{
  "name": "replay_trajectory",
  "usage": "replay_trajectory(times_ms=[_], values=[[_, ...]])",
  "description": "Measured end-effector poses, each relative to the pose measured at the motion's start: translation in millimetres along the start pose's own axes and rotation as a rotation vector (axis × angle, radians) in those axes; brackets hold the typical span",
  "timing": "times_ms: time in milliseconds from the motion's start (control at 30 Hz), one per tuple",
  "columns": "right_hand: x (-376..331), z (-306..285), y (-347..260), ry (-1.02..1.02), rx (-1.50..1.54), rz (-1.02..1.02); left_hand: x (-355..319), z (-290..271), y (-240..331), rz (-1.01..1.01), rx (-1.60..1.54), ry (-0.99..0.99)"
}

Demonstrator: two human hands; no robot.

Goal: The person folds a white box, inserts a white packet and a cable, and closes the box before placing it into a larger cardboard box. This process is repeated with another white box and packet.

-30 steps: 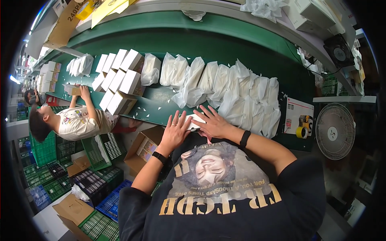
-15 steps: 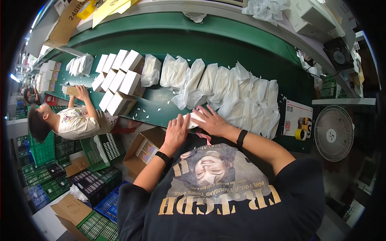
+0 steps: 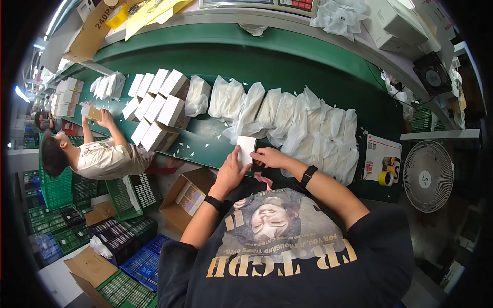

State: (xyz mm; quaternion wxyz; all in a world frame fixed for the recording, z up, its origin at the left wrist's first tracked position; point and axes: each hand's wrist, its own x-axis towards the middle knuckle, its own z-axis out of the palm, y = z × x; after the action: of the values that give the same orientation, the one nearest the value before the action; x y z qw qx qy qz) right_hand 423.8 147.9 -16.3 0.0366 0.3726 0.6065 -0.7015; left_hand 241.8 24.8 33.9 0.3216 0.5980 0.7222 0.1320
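left grip (image 3: 232, 173): holding smooth oblong white box (image 3: 246, 148) | right grip (image 3: 272, 157): at edge

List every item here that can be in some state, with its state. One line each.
Small white box: held, unbagged; whether fully closed can't be told
Left hand: gripping the box's left side
Right hand: fingers at its right edge
Bagged boxes: wrapped, in rows
White-topped boxes: unbagged, grouped
Brown carton: open, boxes inside
Round fan: running or not, unclear

Round fan (image 3: 428, 176), blue crate (image 3: 145, 266), tape (image 3: 117, 16)
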Motion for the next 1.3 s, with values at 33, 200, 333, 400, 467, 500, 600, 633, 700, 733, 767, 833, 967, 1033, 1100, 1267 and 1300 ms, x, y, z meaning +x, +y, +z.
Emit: replay_trajectory(times_ms=[33, 200, 333, 400, 467, 500, 600, 633, 700, 733, 767, 833, 967, 1033, 1100, 1267, 1300], values=[[0, 0, -5, -0.011, -0.026, 0.064, 0, 1, -2, 0.022, -0.007, -0.004], [9, -5, -18, -0.088, -0.080, 0.214, 2, 1, -3, 0.060, -0.016, -0.030], [10, -7, -13, -0.131, 0.002, 0.160, 3, -1, -3, 0.057, -0.026, -0.042], [9, -11, -7, -0.161, 0.020, 0.146, 2, -1, -4, 0.055, -0.034, -0.043], [7, -15, 0, -0.217, 0.056, 0.116, 2, 0, -5, 0.032, -0.033, -0.061], [7, -16, 4, -0.218, 0.057, 0.117, 2, 0, -5, 0.021, -0.032, -0.070], [7, -16, 17, -0.220, 0.136, 0.033, 2, 3, -7, 0.051, -0.036, -0.054], [7, -16, 18, -0.221, 0.137, 0.035, 2, 2, -7, 0.066, -0.037, -0.044], [8, -16, 20, -0.202, 0.126, -0.014, 3, 2, -8, 0.066, -0.035, -0.049], [8, -16, 21, -0.191, 0.120, -0.037, 4, 2, -8, 0.068, -0.031, -0.052], [9, -15, 22, -0.191, 0.121, -0.034, 4, 3, -9, 0.070, -0.029, -0.055], [12, -9, 16, -0.164, 0.093, -0.047, 3, 1, -9, 0.073, -0.026, -0.051], [14, -10, 10, -0.168, 0.081, 0.035, 2, -1, -9, 0.077, -0.013, -0.051], [16, -14, 10, -0.174, 0.082, 0.081, 3, -1, -8, 0.072, 0.010, -0.067], [17, -16, 9, -0.236, 0.120, 0.060, 3, -2, -7, 0.079, 0.015, -0.064], [14, -20, 1, -0.322, 0.090, 0.075, 1, 0, -8, 0.070, 0.044, -0.085], [13, -21, -2, -0.322, 0.088, 0.072, 2, 0, -8, 0.059, 0.052, -0.095]])
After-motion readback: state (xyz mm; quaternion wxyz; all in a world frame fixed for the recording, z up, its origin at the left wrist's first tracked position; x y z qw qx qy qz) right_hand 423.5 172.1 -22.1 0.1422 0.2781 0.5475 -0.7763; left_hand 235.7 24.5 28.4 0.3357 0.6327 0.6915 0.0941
